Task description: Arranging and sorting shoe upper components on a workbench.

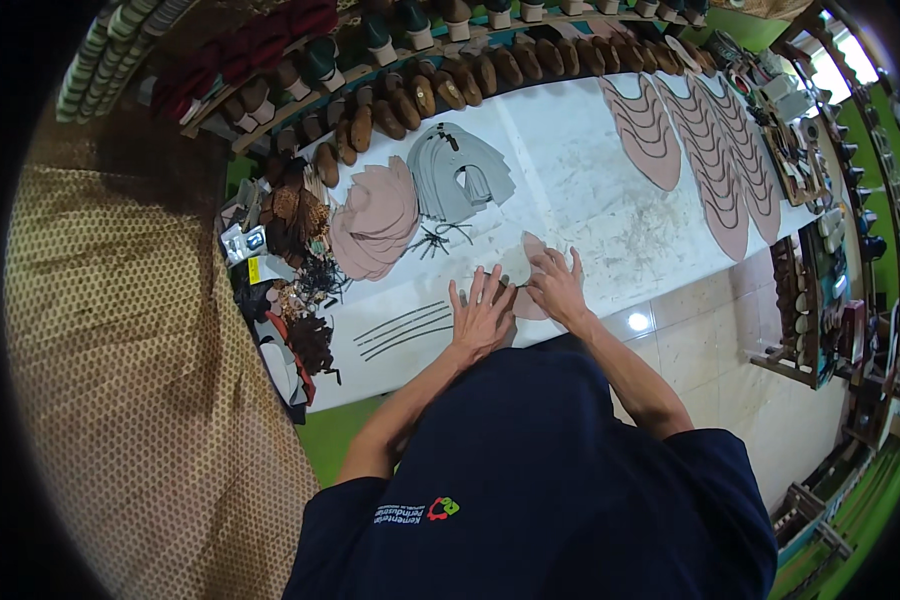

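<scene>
On the white-covered worktable, a pink flat shoe-upper piece (532,307) lies under my hands, with a pale grey flat piece (515,266) over its middle. My left hand (482,318) rests flat at their left side, fingers spread. My right hand (558,288) presses on the right edge with bent fingers held apart; its fingertips partly hide the pieces. Several thin dark strips (405,330) lie side by side, left of my left hand. Farther off are a fanned pile of pink pieces (375,222) and a stack of grey arched pieces (460,175).
Overlapping rows of pink pieces with dark curved edging (710,165) lie at the far right of the table (570,140). Brown shoe lasts (445,90) line its back edge. Dark scraps (310,350) clutter the left end. A rack of shoes (805,310) stands at the right.
</scene>
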The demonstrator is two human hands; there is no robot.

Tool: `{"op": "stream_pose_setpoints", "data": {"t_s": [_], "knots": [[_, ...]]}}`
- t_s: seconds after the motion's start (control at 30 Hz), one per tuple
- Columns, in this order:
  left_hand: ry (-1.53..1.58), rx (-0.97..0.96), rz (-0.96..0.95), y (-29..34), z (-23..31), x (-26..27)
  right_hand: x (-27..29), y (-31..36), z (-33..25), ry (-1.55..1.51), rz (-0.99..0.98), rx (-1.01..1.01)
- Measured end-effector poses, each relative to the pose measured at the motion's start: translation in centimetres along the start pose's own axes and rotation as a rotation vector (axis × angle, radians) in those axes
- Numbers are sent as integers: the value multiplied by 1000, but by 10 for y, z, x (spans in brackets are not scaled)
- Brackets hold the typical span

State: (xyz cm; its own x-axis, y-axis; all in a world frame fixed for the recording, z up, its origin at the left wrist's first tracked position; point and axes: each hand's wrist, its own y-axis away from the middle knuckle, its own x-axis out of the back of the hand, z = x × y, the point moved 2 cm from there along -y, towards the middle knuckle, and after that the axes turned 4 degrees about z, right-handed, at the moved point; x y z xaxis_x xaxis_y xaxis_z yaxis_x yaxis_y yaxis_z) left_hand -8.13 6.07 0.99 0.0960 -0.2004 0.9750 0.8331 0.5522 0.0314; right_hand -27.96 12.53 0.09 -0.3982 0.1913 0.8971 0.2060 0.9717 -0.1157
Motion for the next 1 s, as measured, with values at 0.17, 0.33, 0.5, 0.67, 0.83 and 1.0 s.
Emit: {"op": "stream_pose_setpoints", "data": {"t_s": [0.17,0.33,0.5,0.67,0.83,1.0], "knots": [[82,68,-33,-1,6,-3,-1,0,2,1,-8,10],[24,3,2,-5,6,-1,0,-3,5,3,4,27],[8,1,30,-3,6,-2,-2,-7,6,46,-22,67],[3,79,71,1,13,-8,-3,-9,7,37,-27,85],[2,149,77,3,21,-18,-3,-13,11,20,5,122],[-30,149,79,1,22,-17,-2,-22,9,107,-11,171]]}}
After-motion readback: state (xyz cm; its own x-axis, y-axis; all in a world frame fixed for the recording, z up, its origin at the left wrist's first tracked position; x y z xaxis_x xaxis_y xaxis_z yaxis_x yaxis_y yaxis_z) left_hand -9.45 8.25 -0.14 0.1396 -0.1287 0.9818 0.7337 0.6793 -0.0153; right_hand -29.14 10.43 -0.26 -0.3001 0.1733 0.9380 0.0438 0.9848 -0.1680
